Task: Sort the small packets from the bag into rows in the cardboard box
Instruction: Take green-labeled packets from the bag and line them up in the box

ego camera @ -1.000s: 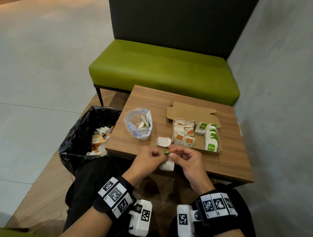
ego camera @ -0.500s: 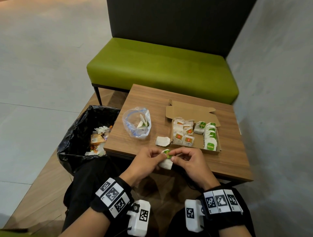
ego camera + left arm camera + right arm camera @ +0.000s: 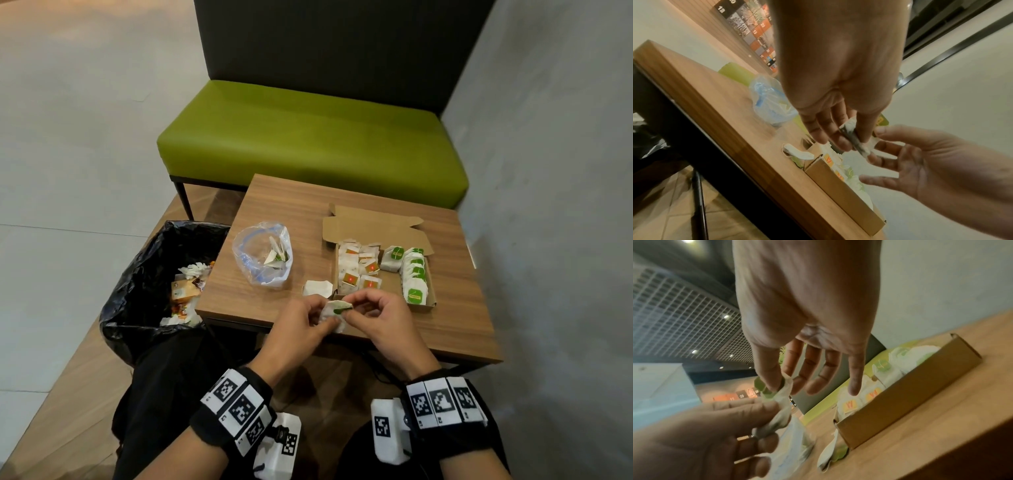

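At the far left, beside the table [image 3: 291,205], a bin with a black liner [image 3: 144,274] is seen, and some wrappers lie in it. On the left part of the table top a clear plastic bag [image 3: 262,253] is placed, and a few packets are still inside it. Just to the right of the bag, near the front edge, one loose white packet [image 3: 317,287] lies flat, close beside the corner of the cardboard box [image 3: 373,222].

In front of the table edge a small white packet with a green label [image 3: 334,310] is held between the two hands. It is pinched by the left hand [image 3: 298,323] between thumb and fingers, and its upper corner is pinched by the thumb and forefinger of the right hand [image 3: 380,317]; the other fingers of the right hand are loosely spread.

Inside the open box, packets with orange labels [image 3: 358,270] are laid in rows on the left side. A row of packets with green labels [image 3: 414,274] stands along the right wall. Behind the table a green bench [image 3: 308,144] is seen.
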Demonstrator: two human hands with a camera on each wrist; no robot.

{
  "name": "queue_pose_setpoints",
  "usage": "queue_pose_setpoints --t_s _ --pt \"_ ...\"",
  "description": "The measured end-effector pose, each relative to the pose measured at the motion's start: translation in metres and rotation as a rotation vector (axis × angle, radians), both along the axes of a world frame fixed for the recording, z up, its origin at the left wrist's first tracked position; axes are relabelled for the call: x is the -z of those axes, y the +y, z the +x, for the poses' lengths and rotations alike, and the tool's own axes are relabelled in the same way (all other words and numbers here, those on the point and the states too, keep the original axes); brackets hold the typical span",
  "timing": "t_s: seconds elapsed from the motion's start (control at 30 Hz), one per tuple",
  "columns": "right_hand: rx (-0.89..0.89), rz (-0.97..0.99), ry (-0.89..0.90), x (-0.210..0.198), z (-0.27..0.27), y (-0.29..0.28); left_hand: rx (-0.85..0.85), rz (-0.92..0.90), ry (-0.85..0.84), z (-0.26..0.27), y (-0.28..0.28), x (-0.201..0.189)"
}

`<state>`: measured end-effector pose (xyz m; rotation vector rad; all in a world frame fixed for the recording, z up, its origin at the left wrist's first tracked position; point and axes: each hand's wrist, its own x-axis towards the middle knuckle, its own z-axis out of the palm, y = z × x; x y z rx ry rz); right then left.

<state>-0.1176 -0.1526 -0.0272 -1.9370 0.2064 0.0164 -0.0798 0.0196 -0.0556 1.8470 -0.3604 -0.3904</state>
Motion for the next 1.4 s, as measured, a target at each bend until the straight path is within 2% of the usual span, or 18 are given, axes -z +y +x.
queue_pose_setpoints --t_s 0.13,0.23,0.37,0.5,0.6,0.77,1.0,1.07,1.17,1.23,1.27,1.4 --pt "-0.097 -0.210 -0.018 -0.010 0.008 -0.012 0.003 0.055 -0.071 0.008 -0.014 -0.001" --pt "-0.092 -0.316 -0.006 -0.015 0.019 -0.025 0.008 0.072 -0.086 0.016 -0.027 0.002" --pt "-0.020 -0.432 -0.007 -0.016 0.039 -0.053 0.065 0.192 -0.071 0.024 -0.041 0.006" --pt "0.127 -0.598 -0.028 -0.014 0.064 -0.086 0.156 0.354 -0.165 0.031 -0.045 0.012" --pt "0.152 -0.761 0.047 -0.003 0.083 -0.105 0.216 0.411 -0.213 0.034 -0.044 0.021" --pt "0.095 -0.788 0.218 0.017 0.104 -0.116 0.253 0.446 -0.261 0.039 -0.043 0.029" --pt "0.148 -0.911 0.176 0.037 0.118 -0.121 0.274 0.420 -0.280 0.042 -0.038 0.033" --pt "0.175 -0.934 0.145 0.041 0.119 -0.119 0.212 0.382 -0.284 0.041 -0.036 0.032" --pt "0.233 -0.916 0.104 0.045 0.117 -0.116 -0.059 0.373 -0.290 0.044 -0.027 0.032" --pt "0.267 -0.884 0.065 0.045 0.115 -0.116 -0.197 0.429 -0.275 0.052 -0.019 0.032" --pt "0.269 -0.864 0.049 0.044 0.114 -0.116 -0.208 0.476 -0.271 0.055 -0.015 0.033" --pt "0.246 -0.791 0.061 0.036 0.108 -0.115 -0.071 0.681 -0.315 0.061 -0.015 0.036"
